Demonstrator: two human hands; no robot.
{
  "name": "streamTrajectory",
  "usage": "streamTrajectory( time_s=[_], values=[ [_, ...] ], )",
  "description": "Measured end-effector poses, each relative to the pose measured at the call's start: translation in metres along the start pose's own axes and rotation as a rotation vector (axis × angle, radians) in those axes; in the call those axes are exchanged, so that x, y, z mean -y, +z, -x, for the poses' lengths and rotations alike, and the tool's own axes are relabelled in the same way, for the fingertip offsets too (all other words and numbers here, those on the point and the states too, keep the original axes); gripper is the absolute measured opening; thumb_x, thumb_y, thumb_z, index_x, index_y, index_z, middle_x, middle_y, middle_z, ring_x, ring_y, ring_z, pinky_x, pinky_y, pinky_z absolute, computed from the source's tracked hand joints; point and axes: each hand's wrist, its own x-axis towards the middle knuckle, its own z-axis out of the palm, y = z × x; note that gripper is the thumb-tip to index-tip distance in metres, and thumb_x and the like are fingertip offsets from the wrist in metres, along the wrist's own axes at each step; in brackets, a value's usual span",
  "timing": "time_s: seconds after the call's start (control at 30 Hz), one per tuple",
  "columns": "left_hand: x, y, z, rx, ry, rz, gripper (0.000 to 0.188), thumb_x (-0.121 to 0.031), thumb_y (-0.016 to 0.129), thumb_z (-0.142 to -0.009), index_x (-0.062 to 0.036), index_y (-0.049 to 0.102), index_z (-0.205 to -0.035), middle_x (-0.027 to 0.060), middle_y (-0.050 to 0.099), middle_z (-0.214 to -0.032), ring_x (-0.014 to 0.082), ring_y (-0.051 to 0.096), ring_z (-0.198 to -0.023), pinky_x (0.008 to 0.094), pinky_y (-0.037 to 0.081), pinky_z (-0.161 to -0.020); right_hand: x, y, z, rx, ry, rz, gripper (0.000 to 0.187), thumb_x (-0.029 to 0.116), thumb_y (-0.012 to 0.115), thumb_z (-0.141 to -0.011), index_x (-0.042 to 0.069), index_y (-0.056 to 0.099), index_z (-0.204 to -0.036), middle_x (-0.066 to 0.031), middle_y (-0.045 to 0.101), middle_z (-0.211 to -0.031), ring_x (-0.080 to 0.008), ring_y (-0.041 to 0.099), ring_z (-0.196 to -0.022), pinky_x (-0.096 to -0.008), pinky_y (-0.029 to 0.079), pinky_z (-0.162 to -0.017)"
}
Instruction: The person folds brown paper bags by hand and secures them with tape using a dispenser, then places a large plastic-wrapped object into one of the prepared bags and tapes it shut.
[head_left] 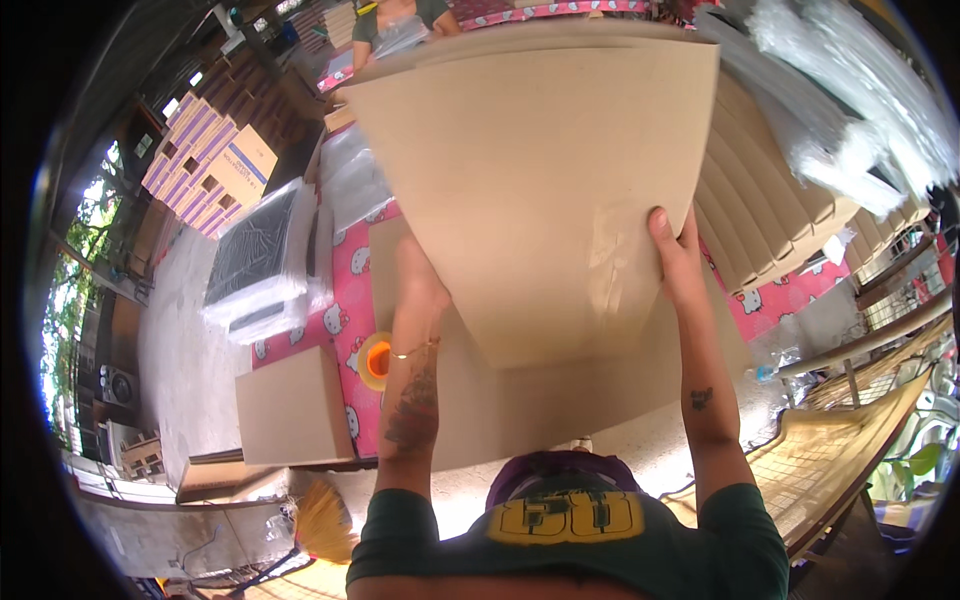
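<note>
A large brown cardboard box (pixel 540 190) stands tilted up in front of me, between my two hands. My right hand (pixel 677 255) grips its right edge, with the thumb on the near face and the other fingers mostly out of sight behind it. On the left edge, my left hand (pixel 422 278) holds the box; its fingers are hidden by the cardboard. Beneath the box lies a flat sheet of brown cardboard (pixel 560 415). A roll of tape with an orange core (pixel 378 360) sits beside my left forearm.
A pink patterned table cover (pixel 350 262) shows left of the box. Plastic-wrapped dark panels (pixel 262 240) and a smaller carton (pixel 293 408) lie at left. Folded cardboard (pixel 755 190) and clear plastic wrap (pixel 835 95) are piled at right. A co-worker (pixel 400 22) is across the table.
</note>
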Motion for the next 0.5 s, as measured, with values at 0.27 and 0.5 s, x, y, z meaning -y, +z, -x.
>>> streamTrajectory(
  time_s=[0.27,0.5],
  values=[
    [-0.011,0.025,0.033,0.093,0.122,0.183,0.031,-0.02,0.046,-0.1,0.0036,0.058,-0.115,0.0097,0.064,-0.096,0.0191,0.066,-0.08,0.0326,0.055,-0.065,0.01,-0.05,0.003,0.093,-0.15,-0.137,0.093,0.062,0.06,-0.09,0.003,0.027,-0.152,-0.0143,0.039,-0.149,-0.0261,0.037,-0.138,-0.038,0.032,-0.112],
    [-0.03,0.037,0.049,0.088,0.182,0.16,0.028,-0.021,0.047,-0.099,0.0016,0.059,-0.113,0.0078,0.063,-0.093,0.0174,0.065,-0.078,0.0308,0.055,-0.063,0.045,-0.034,0.008,-0.04,-0.115,-0.13,0.09,0.064,0.056,-0.091,-0.002,0.031,-0.148,-0.0144,0.044,-0.144,-0.0252,0.042,-0.134,-0.0389,0.037,-0.109]
  ],
)
